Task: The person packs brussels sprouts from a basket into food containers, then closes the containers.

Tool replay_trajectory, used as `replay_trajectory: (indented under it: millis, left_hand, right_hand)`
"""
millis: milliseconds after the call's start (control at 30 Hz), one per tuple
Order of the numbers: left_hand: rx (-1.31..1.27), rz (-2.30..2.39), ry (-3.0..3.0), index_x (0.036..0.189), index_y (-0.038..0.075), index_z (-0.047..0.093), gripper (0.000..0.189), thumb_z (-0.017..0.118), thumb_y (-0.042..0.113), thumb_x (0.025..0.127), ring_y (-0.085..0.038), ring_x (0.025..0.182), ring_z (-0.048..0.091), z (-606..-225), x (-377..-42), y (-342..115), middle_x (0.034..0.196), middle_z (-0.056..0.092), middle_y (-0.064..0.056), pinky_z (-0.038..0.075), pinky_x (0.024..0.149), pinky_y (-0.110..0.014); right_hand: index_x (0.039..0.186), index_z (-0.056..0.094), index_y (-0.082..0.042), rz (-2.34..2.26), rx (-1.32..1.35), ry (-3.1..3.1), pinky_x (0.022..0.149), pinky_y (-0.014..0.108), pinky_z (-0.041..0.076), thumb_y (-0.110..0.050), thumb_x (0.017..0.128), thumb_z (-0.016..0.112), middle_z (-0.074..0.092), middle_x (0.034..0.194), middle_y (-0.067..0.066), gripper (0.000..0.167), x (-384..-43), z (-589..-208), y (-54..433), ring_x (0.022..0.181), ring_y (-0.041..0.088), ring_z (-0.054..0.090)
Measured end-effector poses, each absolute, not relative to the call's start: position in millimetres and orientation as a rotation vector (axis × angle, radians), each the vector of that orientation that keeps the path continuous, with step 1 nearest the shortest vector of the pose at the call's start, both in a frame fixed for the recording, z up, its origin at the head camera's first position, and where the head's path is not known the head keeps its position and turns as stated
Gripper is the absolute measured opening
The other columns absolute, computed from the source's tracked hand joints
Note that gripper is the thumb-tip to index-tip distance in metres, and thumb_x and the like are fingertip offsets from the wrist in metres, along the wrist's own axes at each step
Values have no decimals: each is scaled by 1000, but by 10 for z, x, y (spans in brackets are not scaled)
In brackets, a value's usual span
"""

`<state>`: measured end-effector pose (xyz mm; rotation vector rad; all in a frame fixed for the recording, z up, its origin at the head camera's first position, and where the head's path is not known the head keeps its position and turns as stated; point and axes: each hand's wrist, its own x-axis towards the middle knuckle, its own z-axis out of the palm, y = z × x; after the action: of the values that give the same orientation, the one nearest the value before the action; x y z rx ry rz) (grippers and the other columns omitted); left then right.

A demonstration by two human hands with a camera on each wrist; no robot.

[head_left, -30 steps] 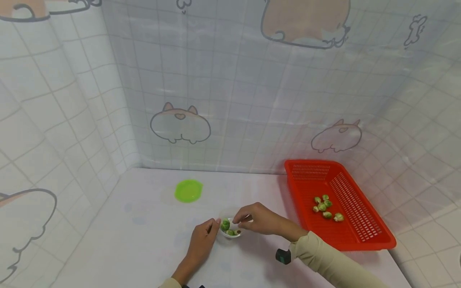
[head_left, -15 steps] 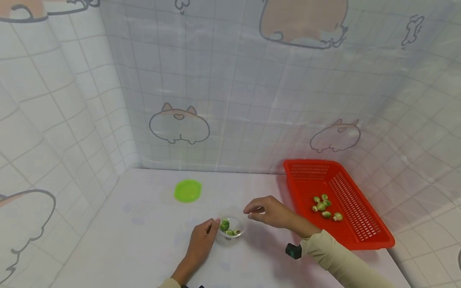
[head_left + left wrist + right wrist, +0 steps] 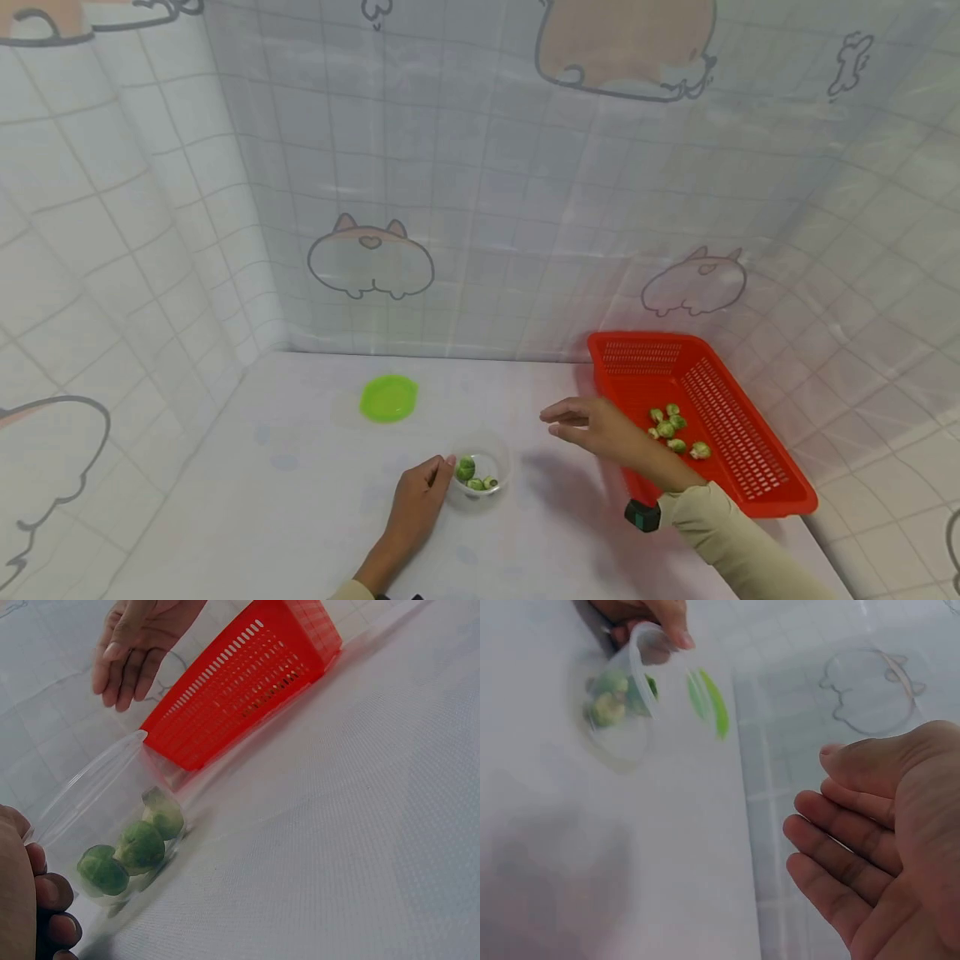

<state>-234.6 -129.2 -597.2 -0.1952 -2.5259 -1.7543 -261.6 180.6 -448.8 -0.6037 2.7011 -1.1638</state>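
Note:
A clear round plastic tub (image 3: 504,468) stands on the table, with a few Brussels sprouts (image 3: 141,847) at its bottom. My left hand (image 3: 417,504) pinches the tub's left rim, thumb over the edge and fingers against the outer wall, as the right wrist view shows. To the right of the tub, my right hand (image 3: 600,429) is raised above the table between tub and basket. Its palm and loosely bent fingers hold nothing in the right wrist view (image 3: 870,847). More Brussels sprouts (image 3: 666,428) lie in the red plastic basket (image 3: 633,390), whose near-left part the right forearm crosses.
A bright green lid (image 3: 388,398) lies flat on the white-covered table (image 3: 262,500), behind and left of the tub. Patterned sheeting (image 3: 480,208) encloses the back and both sides. The basket reaches the table's right edge.
My right hand has moved away from the tub, up and to the right toward the basket, and its fingers have spread apart. The left hand stays at the tub's rim.

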Motion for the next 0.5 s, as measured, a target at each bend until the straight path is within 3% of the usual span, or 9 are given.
replay_trajectory:
  millis: [267, 400, 500]
  left_hand:
    - [-199, -1767, -2514, 66, 19, 49, 53, 49, 60, 100, -8, 53, 38, -5983, -2353, -1297, 56, 40, 8, 31, 49, -23]
    - [-195, -1770, -2515, 67, 19, 49, 53, 50, 59, 100, -8, 53, 38, -5990, -2358, -1297, 57, 40, 8, 32, 49, -23]
    - [-196, -1769, -2512, 66, 19, 49, 52, 50, 58, 100, -8, 53, 37, -6000, -2361, -1294, 56, 40, 8, 31, 49, -23]
  right_hand:
    - [121, 72, -14, -1295, -467, 2754, 86, 30, 56, -14, 95, 72, 72, 119, 5, 26, -2609, -4386, 2184, 109, 24, 69]
    - [123, 71, -15, -1271, -431, 2834, 86, 28, 56, -20, 96, 72, 71, 121, 6, 28, -2616, -4370, 2403, 110, 25, 69]
    - [123, 71, -20, -1262, -346, 2865, 66, 28, 57, -27, 95, 72, 71, 119, 6, 29, -2627, -4382, 2563, 89, 26, 71]
